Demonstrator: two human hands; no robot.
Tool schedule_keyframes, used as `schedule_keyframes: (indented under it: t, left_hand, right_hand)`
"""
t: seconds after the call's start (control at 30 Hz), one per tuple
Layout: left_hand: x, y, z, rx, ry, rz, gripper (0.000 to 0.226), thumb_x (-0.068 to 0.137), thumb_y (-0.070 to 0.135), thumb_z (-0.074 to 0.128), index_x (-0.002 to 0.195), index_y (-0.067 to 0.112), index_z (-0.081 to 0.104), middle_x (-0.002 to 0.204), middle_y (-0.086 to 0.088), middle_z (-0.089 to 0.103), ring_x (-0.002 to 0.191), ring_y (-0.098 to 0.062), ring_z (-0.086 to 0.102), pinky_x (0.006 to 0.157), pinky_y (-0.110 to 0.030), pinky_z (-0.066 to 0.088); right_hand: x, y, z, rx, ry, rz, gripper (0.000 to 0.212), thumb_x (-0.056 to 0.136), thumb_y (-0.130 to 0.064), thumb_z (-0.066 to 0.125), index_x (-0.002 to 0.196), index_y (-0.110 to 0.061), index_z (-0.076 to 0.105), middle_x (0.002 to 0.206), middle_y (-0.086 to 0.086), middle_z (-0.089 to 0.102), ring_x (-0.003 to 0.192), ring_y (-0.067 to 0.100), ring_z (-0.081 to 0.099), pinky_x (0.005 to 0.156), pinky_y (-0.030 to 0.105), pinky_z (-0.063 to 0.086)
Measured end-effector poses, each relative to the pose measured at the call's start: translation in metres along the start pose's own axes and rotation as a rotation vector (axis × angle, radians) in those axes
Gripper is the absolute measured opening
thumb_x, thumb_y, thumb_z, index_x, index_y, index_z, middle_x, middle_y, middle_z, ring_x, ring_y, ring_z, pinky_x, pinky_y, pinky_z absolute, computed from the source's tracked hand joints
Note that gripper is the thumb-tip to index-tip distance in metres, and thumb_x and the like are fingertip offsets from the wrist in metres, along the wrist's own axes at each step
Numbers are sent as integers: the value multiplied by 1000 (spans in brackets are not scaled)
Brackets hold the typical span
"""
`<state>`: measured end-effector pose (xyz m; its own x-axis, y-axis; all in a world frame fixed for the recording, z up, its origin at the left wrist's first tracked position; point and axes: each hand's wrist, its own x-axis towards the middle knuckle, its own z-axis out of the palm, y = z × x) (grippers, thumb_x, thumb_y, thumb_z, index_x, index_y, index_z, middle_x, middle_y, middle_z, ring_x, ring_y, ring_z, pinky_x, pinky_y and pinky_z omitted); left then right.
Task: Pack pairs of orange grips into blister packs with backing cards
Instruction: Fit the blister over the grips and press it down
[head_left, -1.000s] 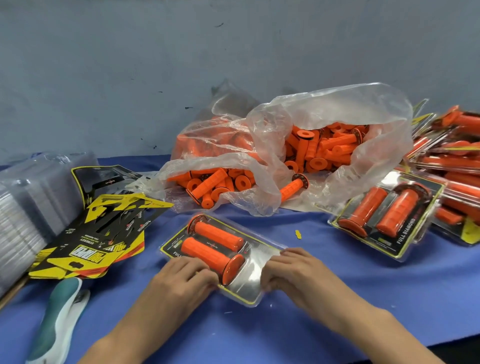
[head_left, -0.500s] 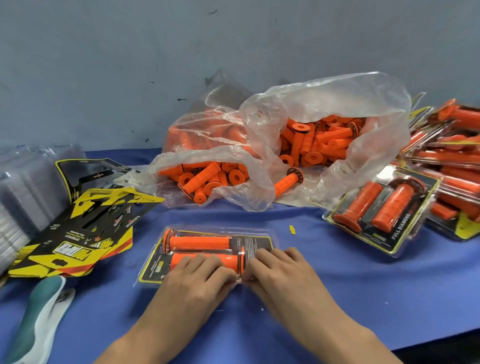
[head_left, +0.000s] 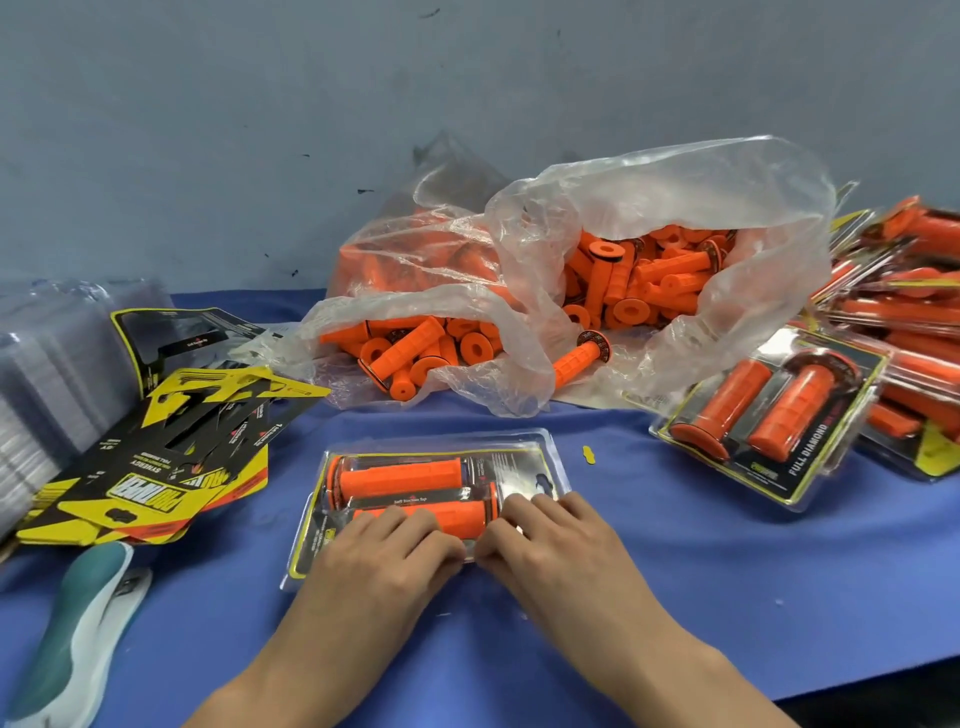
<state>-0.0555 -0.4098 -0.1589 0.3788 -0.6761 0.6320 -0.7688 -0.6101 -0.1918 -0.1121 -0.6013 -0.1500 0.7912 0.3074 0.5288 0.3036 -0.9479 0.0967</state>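
Observation:
A clear blister pack (head_left: 524, 452) with two orange grips (head_left: 400, 477) and a backing card inside lies flat on the blue table, long side toward me. My left hand (head_left: 384, 556) presses its fingers on the pack's near edge over the nearer grip. My right hand (head_left: 550, 545) presses the pack's near right part, fingertips beside the left hand's. A clear plastic bag (head_left: 649, 208) full of loose orange grips (head_left: 644, 280) sits behind the pack.
Yellow-black backing cards (head_left: 156, 457) are fanned at the left beside a stack of empty clear blisters (head_left: 57, 364). Finished packs (head_left: 769, 421) pile up at the right. A teal-handled tool (head_left: 78, 623) lies at the near left. A small yellow scrap (head_left: 588, 453) lies on the cloth.
The pack has been turned from a diagonal to lie level across the table and both hands have moved onto its near edge.

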Motion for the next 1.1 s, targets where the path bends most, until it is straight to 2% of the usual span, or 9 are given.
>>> schedule_keyframes:
  t: [0.1, 0.27, 0.57, 0.67, 0.73, 0.83, 0.9, 0.97, 1.1]
  left_hand:
    - [-13, -21, -5, 54, -14, -4, 26, 96, 33, 50, 80, 23, 68, 77, 6, 60, 68, -21, 58, 65, -33, 40]
    - [-29, -51, -17, 64, -54, -38, 32, 94, 36, 45, 83, 22, 71, 81, 8, 63, 74, -22, 59, 67, -31, 38]
    - [-23, -24, -22, 58, 47, 118, 23, 91, 24, 54, 76, 18, 71, 78, 3, 65, 69, -21, 60, 70, -28, 42]
    - [-28, -9, -15, -42, 93, 163, 15, 91, 23, 62, 79, 18, 69, 79, 3, 63, 72, -20, 60, 69, -29, 50]
    - [-37, -17, -13, -129, 65, 172, 9, 93, 30, 64, 92, 21, 63, 89, 4, 64, 81, -16, 59, 76, -27, 50]
    - [-45, -44, -10, -163, 14, 160, 10, 96, 29, 58, 105, 25, 55, 105, 6, 60, 93, -14, 56, 84, -26, 47]
    - [-43, -55, -8, -150, 4, 154, 9, 98, 27, 57, 106, 25, 54, 107, 6, 58, 95, -16, 56, 87, -25, 43]
    - [-41, -57, -7, -138, 6, 161, 6, 99, 25, 57, 104, 24, 54, 105, 6, 59, 93, -16, 56, 86, -26, 42]
    - [-37, -55, -13, -103, -14, 215, 5, 100, 19, 54, 101, 24, 57, 100, 6, 59, 89, -13, 53, 87, -28, 41]
  right_hand:
    - [-2, 16, -1, 23, -8, 19, 18, 80, -27, 78, 79, -32, 61, 77, -12, 55, 69, 13, 57, 61, 30, 47]
    - [-5, 40, -7, 51, -21, 79, 20, 74, -31, 84, 75, -33, 64, 74, -13, 57, 68, 13, 61, 63, 26, 40]
    - [-6, 11, 1, 31, -2, -29, 16, 80, -23, 71, 91, -31, 63, 90, -8, 59, 78, 20, 57, 66, 34, 49]
    - [-3, 0, 4, 127, -48, -104, 24, 77, -11, 67, 90, -29, 59, 93, -9, 55, 81, 20, 55, 72, 36, 51]
    - [-4, 6, 2, 285, -119, -127, 18, 86, -11, 65, 92, -27, 61, 97, -10, 56, 87, 18, 54, 77, 35, 50]
    - [-4, 18, -3, 583, -185, -97, 13, 96, -13, 57, 92, -24, 62, 101, -14, 55, 93, 12, 52, 81, 27, 45]
    - [-3, 21, -3, 624, -159, -93, 16, 94, -9, 60, 89, -24, 61, 99, -18, 53, 94, 7, 51, 81, 22, 44]
    - [-3, 21, -3, 561, -158, -113, 17, 92, -9, 61, 89, -25, 59, 98, -16, 53, 91, 10, 51, 79, 25, 45]
    - [-6, 11, -2, 202, -99, -193, 31, 74, -9, 68, 93, -28, 54, 97, -11, 53, 84, 14, 49, 73, 27, 43]
